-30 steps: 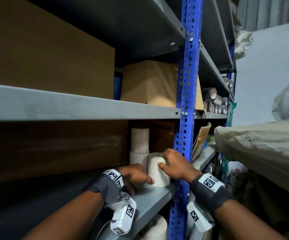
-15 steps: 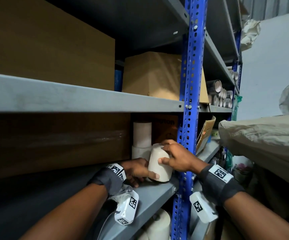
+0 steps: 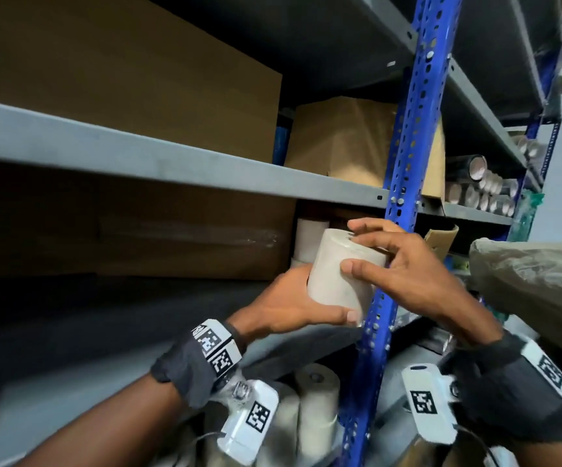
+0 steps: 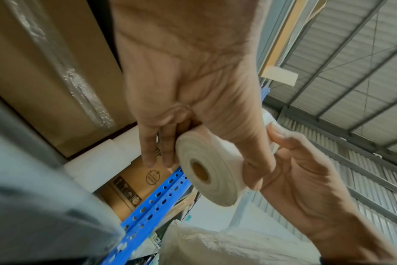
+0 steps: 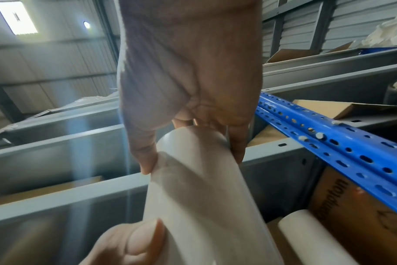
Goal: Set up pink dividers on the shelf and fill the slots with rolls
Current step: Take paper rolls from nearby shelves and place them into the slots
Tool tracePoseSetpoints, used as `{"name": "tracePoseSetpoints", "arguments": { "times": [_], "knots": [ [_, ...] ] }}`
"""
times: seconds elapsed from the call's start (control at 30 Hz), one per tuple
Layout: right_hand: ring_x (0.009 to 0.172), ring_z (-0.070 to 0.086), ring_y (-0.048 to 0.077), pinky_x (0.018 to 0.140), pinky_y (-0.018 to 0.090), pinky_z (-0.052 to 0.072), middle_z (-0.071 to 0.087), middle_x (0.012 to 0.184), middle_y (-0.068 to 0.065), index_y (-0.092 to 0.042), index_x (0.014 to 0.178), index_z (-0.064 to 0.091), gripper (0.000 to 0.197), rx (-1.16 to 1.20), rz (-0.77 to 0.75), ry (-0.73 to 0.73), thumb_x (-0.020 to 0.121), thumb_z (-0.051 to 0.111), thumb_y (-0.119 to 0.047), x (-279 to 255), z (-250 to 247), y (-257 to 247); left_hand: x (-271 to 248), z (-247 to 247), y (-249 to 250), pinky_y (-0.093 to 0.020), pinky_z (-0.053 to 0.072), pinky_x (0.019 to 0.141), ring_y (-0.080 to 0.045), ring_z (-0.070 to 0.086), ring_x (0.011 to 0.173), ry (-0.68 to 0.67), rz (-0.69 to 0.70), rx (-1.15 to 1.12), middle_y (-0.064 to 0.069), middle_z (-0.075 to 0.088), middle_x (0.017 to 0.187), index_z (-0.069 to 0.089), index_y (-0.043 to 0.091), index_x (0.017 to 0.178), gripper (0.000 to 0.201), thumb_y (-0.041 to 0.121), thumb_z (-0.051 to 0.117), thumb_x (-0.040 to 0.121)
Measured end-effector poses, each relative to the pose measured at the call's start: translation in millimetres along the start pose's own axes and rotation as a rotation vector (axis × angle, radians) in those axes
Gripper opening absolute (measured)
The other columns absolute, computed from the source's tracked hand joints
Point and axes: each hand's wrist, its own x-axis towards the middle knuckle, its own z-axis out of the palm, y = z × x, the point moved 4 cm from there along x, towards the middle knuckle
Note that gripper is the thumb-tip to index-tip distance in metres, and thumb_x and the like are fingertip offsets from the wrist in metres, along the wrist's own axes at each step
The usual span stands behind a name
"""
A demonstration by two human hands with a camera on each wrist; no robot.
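Observation:
A white roll [image 3: 338, 273] with a brown cardboard core [image 4: 200, 170] is tilted in the air in front of the grey middle shelf [image 3: 306, 342], beside the blue post. My left hand [image 3: 289, 305] grips its lower end, thumb across the front. My right hand [image 3: 404, 267] holds its upper end between thumb and fingers. In the right wrist view the roll [image 5: 200, 188] runs down from the right hand to the left thumb [image 5: 138, 238]. More white rolls [image 3: 308, 242] stand stacked at the back of the shelf. No pink divider is in view.
A blue perforated post [image 3: 404, 197] stands just right of the roll. Cardboard boxes [image 3: 340, 139] sit on the upper shelf, and a large brown box [image 3: 178, 237] fills the middle shelf's left. Several rolls [image 3: 316, 396] lie below. A bulky sack [image 3: 535, 278] is at right.
The roll stood on the middle shelf; both hands have lifted it off, tilted it, and brought it up and outward. The left hand moved from the roll's base to gripping it.

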Motion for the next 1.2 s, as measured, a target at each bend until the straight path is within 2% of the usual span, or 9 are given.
{"name": "tracePoseSetpoints", "arguments": {
  "times": [0.17, 0.3, 0.43, 0.53, 0.63, 0.73, 0.83, 1.03, 1.2],
  "knots": [
    [0.115, 0.058, -0.004, 0.089, 0.006, 0.044, 0.056, 0.130, -0.007, -0.011, 0.098, 0.075, 0.037, 0.091, -0.063, -0.110, 0.066, 0.083, -0.028, -46, 21, -52, -92, 10, 17, -0.050, 0.059, 0.093, -0.021, 0.071, 0.108, 0.168, -0.045, -0.020, 0.002, 0.076, 0.113, 0.067, 0.021, 0.121, 0.063, 0.034, 0.094, 0.066],
    [0.118, 0.058, -0.002, 0.094, 0.011, 0.045, 0.058, 0.132, -0.011, -0.021, 0.092, 0.076, 0.043, 0.157, -0.104, -0.233, 0.057, 0.081, -0.046, -81, 46, -88, -172, 16, 28, -0.049, 0.059, 0.091, -0.016, 0.072, 0.105, 0.281, -0.106, -0.016, 0.004, 0.075, 0.114, 0.066, 0.027, 0.120, 0.062, 0.041, 0.092, 0.066],
    [0.117, 0.057, -0.006, 0.096, 0.013, 0.046, 0.059, 0.129, -0.020, -0.028, 0.089, 0.076, 0.044, 0.206, -0.149, -0.369, 0.059, 0.084, -0.059, -104, 80, -128, -249, 10, 44, -0.050, 0.061, 0.088, -0.014, 0.072, 0.103, 0.402, -0.172, 0.010, 0.007, 0.075, 0.112, 0.066, 0.033, 0.117, 0.057, 0.041, 0.091, 0.067],
    [0.118, 0.057, -0.005, 0.088, 0.019, 0.052, 0.055, 0.132, -0.029, -0.043, 0.094, 0.072, 0.047, 0.214, -0.224, -0.467, 0.060, 0.076, -0.074, -118, 109, -159, -300, -2, 54, -0.049, 0.061, 0.086, -0.012, 0.072, 0.103, 0.526, -0.218, 0.042, 0.008, 0.075, 0.112, 0.066, 0.033, 0.119, 0.062, 0.046, 0.092, 0.064],
    [0.121, 0.055, -0.005, 0.090, 0.027, 0.051, 0.052, 0.136, -0.030, -0.047, 0.098, 0.069, 0.054, 0.213, -0.290, -0.545, 0.058, 0.069, -0.083, -130, 137, -190, -349, -12, 67, -0.048, 0.061, 0.088, -0.013, 0.071, 0.107, 0.624, -0.252, 0.076, 0.008, 0.074, 0.116, 0.065, 0.034, 0.123, 0.066, 0.044, 0.093, 0.064],
    [0.122, 0.053, -0.006, 0.090, 0.030, 0.050, 0.049, 0.138, -0.032, -0.046, 0.101, 0.069, 0.057, 0.246, -0.353, -0.613, 0.059, 0.068, -0.084, -141, 167, -223, -398, -27, 81, -0.048, 0.060, 0.090, -0.013, 0.070, 0.111, 0.717, -0.261, 0.122, 0.008, 0.073, 0.121, 0.063, 0.033, 0.128, 0.068, 0.040, 0.093, 0.068],
    [0.122, 0.050, -0.009, 0.087, 0.023, 0.048, 0.046, 0.137, -0.034, -0.047, 0.101, 0.068, 0.054, 0.257, -0.410, -0.680, 0.060, 0.068, -0.081, -150, 193, -257, -438, -42, 92, -0.047, 0.061, 0.091, -0.015, 0.070, 0.113, 0.783, -0.262, 0.167, 0.005, 0.073, 0.123, 0.061, 0.029, 0.132, 0.070, 0.035, 0.093, 0.071],
    [0.124, 0.048, -0.009, 0.093, 0.025, 0.048, 0.044, 0.137, -0.037, -0.049, 0.102, 0.068, 0.052, 0.314, -0.457, -0.760, 0.059, 0.069, -0.077, -169, 250, -322, -520, -75, 111, -0.042, 0.060, 0.093, -0.012, 0.068, 0.118, 0.859, -0.265, 0.241, 0.008, 0.070, 0.129, 0.055, 0.036, 0.141, 0.078, 0.040, 0.092, 0.072],
    [0.125, 0.047, -0.010, 0.097, 0.027, 0.051, 0.041, 0.139, -0.037, -0.039, 0.111, 0.073, 0.052, 0.386, -0.495, -0.769, 0.070, 0.069, -0.070, -192, 296, -375, -587, -108, 121, -0.031, 0.060, 0.087, -0.012, 0.069, 0.115, 0.878, -0.257, 0.284, 0.008, 0.071, 0.127, 0.054, 0.035, 0.142, 0.080, 0.049, 0.091, 0.072]
  ]
}}
